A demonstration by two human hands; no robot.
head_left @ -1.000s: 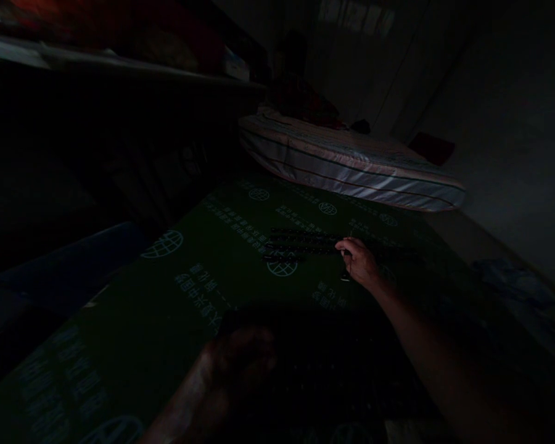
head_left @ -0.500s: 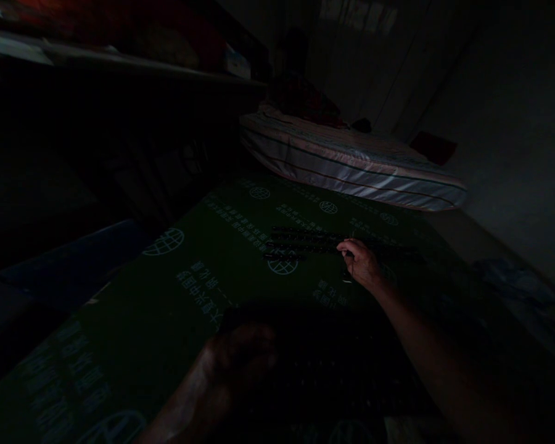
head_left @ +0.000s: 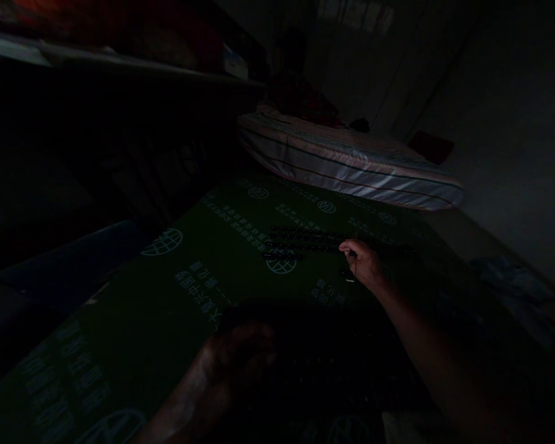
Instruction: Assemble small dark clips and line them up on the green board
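The scene is very dark. My right hand [head_left: 363,262] reaches forward over a green printed sheet [head_left: 176,290], its fingers pinched on the end of one of several thin dark beaded strands [head_left: 300,242] laid in rows on the sheet. My left hand [head_left: 238,361] lies low and near me, resting on a dark mass [head_left: 314,364] that I cannot make out; its fingers look curled but the gloom hides them.
A striped mattress [head_left: 346,163] lies on the floor beyond the sheet. A dark shelf or bench [head_left: 120,65] runs along the left. A blue object [head_left: 69,265] sits at the sheet's left edge. Bare floor and a crumpled bag [head_left: 513,277] are to the right.
Almost nothing moves. My right hand stays pinched at the strands, shifting very slightly; my left hand keeps its place.
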